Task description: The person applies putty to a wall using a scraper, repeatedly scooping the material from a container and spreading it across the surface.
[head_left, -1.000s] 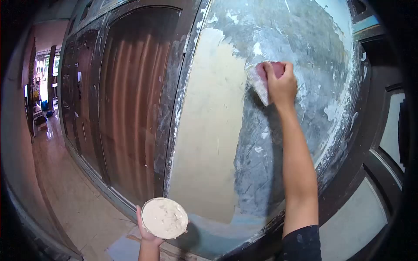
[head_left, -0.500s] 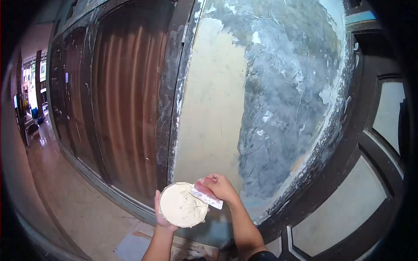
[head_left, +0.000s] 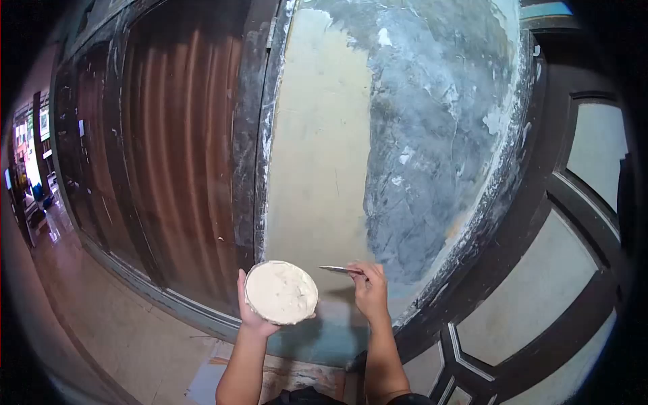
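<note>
The left hand (head_left: 255, 322) is cupping a round tub (head_left: 281, 292) of pale paste from beneath, its thumb lying up along the left rim. Just right of the tub, the right hand (head_left: 371, 291) is pinching a scraper (head_left: 337, 269) between thumb and fingers, its blade pointing left. Both are hovering in front of the wall (head_left: 320, 148), whose left strip is showing a cream coat beside rough grey.
</note>
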The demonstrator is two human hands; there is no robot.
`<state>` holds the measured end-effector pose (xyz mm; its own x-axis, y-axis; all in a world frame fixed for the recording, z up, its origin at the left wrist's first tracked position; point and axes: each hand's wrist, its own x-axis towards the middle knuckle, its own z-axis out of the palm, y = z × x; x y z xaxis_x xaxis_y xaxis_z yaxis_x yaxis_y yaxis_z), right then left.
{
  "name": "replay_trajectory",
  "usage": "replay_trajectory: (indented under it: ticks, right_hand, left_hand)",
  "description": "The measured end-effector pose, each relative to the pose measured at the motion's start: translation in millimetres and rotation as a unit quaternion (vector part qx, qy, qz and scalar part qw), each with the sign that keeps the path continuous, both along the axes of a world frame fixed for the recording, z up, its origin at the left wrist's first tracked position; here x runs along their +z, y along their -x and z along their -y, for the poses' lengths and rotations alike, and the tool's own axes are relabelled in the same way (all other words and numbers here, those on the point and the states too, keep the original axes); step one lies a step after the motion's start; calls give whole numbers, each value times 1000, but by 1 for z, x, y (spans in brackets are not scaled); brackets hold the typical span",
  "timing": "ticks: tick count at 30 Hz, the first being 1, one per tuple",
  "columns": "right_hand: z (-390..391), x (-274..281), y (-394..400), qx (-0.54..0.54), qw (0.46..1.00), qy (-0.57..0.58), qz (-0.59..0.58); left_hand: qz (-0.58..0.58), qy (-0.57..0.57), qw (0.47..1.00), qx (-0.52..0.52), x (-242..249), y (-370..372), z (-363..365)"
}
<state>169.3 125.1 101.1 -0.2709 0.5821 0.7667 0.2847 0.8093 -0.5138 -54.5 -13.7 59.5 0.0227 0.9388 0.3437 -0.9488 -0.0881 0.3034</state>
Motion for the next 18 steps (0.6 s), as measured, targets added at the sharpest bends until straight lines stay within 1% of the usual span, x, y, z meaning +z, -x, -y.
replay_trajectory:
  ticks: [1,3,5,7,8,9,10,11,12,15,18]
  right_hand:
    - [5,5,-2,-5,1000,2,-2]
    - [13,9,-7,-38,992,-123,0]
    - [22,14,-12,-38,992,-121,-12]
    - [25,17,-18,-7,981,-188,42]
    - [28,17,-19,-10,981,-189,42]
    - [30,17,-21,10,982,-181,50]
    - [33,16,-23,28,983,-172,59]
    - [34,15,-25,25,983,-172,59]
    - [35,13,-27,22,982,-172,71]
    - [36,11,-32,13,980,-177,92]
    - [40,13,-35,5,973,-203,112]
  left_hand:
    - [-8,-2,1000,-1,4,2,-4]
    - [-40,-18,999,1,10,4,-11]
    - [-12,11,1000,-4,16,5,-15]
    - [-25,10,1000,-8,22,6,-19]
    - [-36,9,999,-8,25,5,-22]
    - [-36,8,999,-10,28,5,-23]
    - [-9,16,1000,-14,32,4,-24]
    - [18,26,999,-19,33,2,-25]
    - [-6,27,1000,-8,31,1,-27]
    - [-21,12,999,-35,28,-1,-32]
    - [-33,12,999,-41,30,-8,-31]
